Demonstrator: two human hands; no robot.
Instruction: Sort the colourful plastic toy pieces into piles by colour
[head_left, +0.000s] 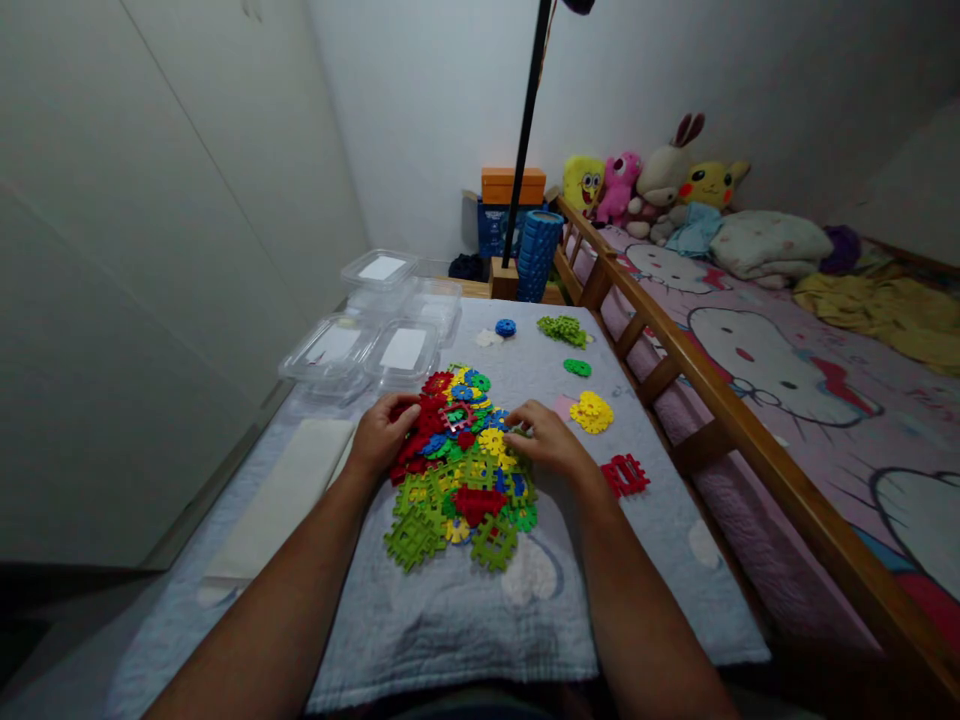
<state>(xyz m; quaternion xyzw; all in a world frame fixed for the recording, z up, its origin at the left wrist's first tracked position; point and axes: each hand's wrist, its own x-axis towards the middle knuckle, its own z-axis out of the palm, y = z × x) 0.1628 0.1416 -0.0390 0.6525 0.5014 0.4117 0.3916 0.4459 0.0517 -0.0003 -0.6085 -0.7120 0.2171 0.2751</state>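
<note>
A heaped pile of plastic interlocking pieces lies in front of me: red square pieces (424,425), green square pieces (415,537), and yellow, blue and green notched discs (493,441). My left hand (384,432) rests at the pile's left edge beside the red pieces, its fingers curled in; what they may hold is hidden. On the right side, my right hand (546,437) touches the pile near a yellow disc, with thumb and forefinger apart. A pinkish-red square frame piece (457,416) lies on top between the hands.
Clear lidded boxes (330,345) stand at the back left, near a folded pale cloth (292,490). Small sorted groups lie to the right: yellow discs (592,412), red squares (625,475), green discs (577,368), green squares (562,330), blue discs (505,328). A wooden bed rail (675,350) borders the table.
</note>
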